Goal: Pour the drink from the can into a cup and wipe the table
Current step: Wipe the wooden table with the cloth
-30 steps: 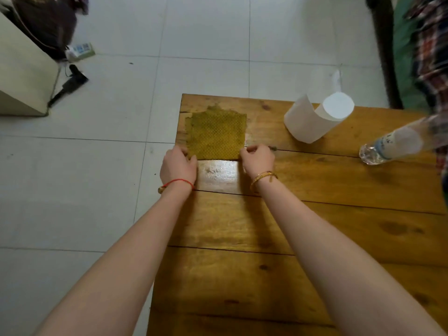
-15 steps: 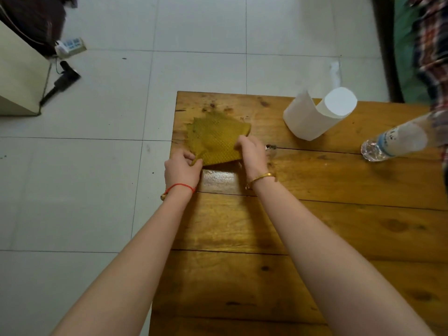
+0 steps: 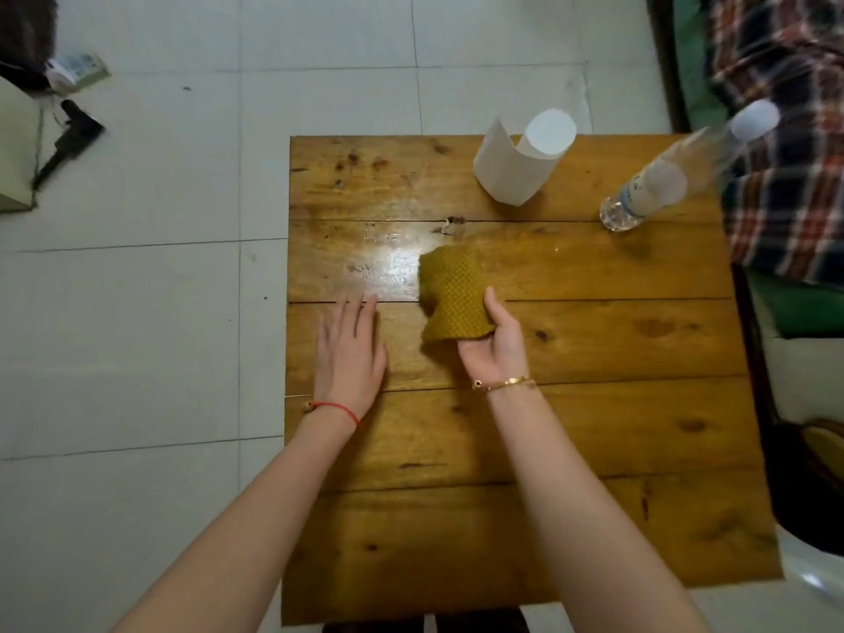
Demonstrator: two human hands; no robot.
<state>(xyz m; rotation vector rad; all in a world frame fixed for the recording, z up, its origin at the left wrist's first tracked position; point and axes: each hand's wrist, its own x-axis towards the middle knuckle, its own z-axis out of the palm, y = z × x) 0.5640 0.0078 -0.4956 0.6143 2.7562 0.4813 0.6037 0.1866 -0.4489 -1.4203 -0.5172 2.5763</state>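
Note:
A mustard-yellow woven cloth [image 3: 452, 294] is bunched up over the middle of the wooden table [image 3: 593, 427]. My right hand [image 3: 495, 342] holds it from below, palm turned up, thumb along the cloth's right edge. My left hand [image 3: 349, 354] lies flat on the table near its left edge, fingers straight, a red string on the wrist. A wet shine [image 3: 388, 262] shows on the wood just left of the cloth. No can or cup is in view.
A roll of white paper [image 3: 520, 159] stands at the table's far edge. A clear plastic bottle [image 3: 657, 185] stands at the far right. A plaid fabric [image 3: 785, 143] lies right of the table. White tiled floor [image 3: 160, 290] lies to the left.
The cloth, earlier spread flat at the far left corner under both hands, has been gathered up and carried to the table's middle by my right hand. My left hand let go and now lies flat.

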